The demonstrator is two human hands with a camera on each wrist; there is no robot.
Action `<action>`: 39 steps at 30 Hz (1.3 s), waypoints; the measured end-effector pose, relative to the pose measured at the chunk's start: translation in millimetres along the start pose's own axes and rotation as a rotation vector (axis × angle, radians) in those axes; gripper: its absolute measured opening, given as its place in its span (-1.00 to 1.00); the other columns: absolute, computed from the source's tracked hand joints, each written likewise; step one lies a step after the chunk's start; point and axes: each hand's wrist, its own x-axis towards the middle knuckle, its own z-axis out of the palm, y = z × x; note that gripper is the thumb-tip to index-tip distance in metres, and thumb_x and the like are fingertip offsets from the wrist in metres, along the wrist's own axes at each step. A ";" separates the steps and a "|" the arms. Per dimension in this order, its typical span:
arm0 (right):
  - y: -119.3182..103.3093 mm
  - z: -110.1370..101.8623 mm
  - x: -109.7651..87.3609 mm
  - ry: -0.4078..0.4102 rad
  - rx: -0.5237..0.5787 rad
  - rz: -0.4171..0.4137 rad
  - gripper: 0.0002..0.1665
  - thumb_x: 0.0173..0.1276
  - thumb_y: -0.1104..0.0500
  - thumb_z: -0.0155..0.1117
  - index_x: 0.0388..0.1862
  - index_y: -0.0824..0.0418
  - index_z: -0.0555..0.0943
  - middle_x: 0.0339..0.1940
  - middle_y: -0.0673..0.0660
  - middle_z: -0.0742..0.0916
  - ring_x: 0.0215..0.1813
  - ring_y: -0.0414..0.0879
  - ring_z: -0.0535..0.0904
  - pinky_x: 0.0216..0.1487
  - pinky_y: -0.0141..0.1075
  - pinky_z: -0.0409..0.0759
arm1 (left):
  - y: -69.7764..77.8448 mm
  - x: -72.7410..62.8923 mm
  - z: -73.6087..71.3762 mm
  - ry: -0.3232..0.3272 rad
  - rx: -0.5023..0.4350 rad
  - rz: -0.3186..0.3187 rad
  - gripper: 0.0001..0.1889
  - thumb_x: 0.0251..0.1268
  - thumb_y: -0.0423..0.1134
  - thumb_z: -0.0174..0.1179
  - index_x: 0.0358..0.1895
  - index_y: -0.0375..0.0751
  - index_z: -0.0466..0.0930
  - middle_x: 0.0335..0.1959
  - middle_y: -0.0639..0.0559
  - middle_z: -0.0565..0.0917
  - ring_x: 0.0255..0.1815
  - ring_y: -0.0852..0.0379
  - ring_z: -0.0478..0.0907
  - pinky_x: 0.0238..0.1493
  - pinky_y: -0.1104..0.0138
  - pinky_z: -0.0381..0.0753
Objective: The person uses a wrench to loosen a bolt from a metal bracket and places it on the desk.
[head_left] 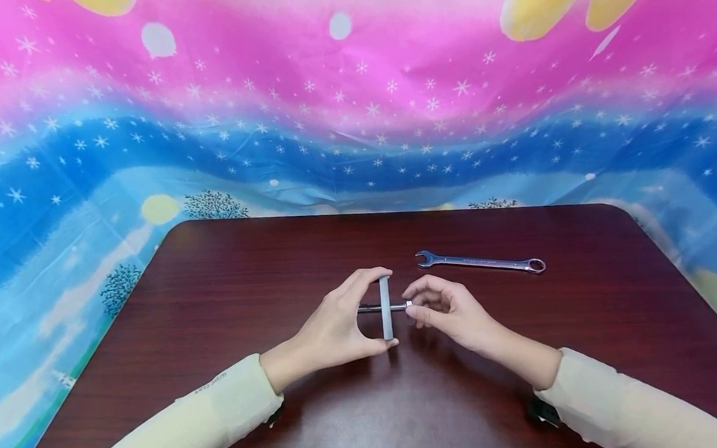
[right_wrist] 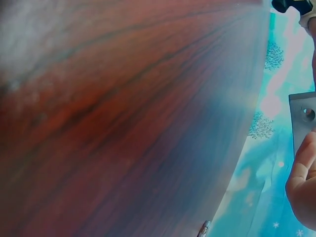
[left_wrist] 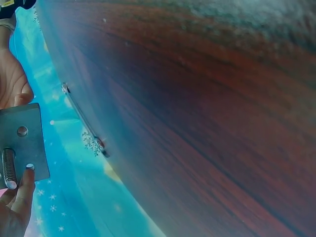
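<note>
My left hand (head_left: 342, 321) grips a flat grey metal plate (head_left: 386, 321) by two opposite edges, thumb below and fingers above, holding it upright over the table. A long bolt (head_left: 370, 309) passes through the plate. In the left wrist view its threaded end (left_wrist: 9, 170) sticks out, and round holes show in the plate (left_wrist: 37, 143). On the other side, my right hand (head_left: 459, 314) has its fingers curled and pinches the bolt's head end with the thumb. The right wrist view shows only part of the plate (right_wrist: 298, 128); the right fingers hide the bolt there.
A combination wrench (head_left: 481, 263) lies on the dark wooden table (head_left: 244, 272), beyond my right hand. Behind the table's far edge hangs a colourful cloth (head_left: 339, 115) with snowflakes, which also falls along both sides.
</note>
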 end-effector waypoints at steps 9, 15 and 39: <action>0.0 2.3 2.3 0.034 -0.013 -0.008 -0.81 0.41 0.34 0.22 -0.03 0.37 0.57 -0.31 0.32 0.70 -0.34 -0.07 0.68 -0.28 -0.24 0.70 | -0.4 0.8 0.3 0.003 0.004 0.006 -0.04 -0.20 -0.09 0.62 0.37 -0.11 0.29 0.21 0.10 0.52 0.18 0.20 0.53 0.16 0.23 0.62; -0.8 1.8 0.0 0.045 -0.066 0.002 -0.67 0.28 0.36 0.34 0.03 0.30 0.57 -0.09 0.27 0.65 -0.25 -0.22 0.63 -0.28 -0.36 0.65 | -2.5 -0.1 0.8 0.008 0.012 -0.003 -0.04 -0.20 -0.09 0.62 0.37 -0.08 0.29 0.22 0.12 0.51 0.17 0.20 0.53 0.15 0.24 0.62; -3.3 -0.2 -1.1 0.055 -0.052 0.006 -0.68 0.28 0.35 0.36 0.01 0.26 0.58 -0.16 0.17 0.66 -0.25 -0.21 0.63 -0.24 -0.37 0.65 | -1.2 0.4 1.7 0.002 0.001 0.003 -0.04 -0.18 -0.09 0.60 0.38 -0.07 0.28 0.22 0.13 0.51 0.17 0.22 0.52 0.15 0.27 0.61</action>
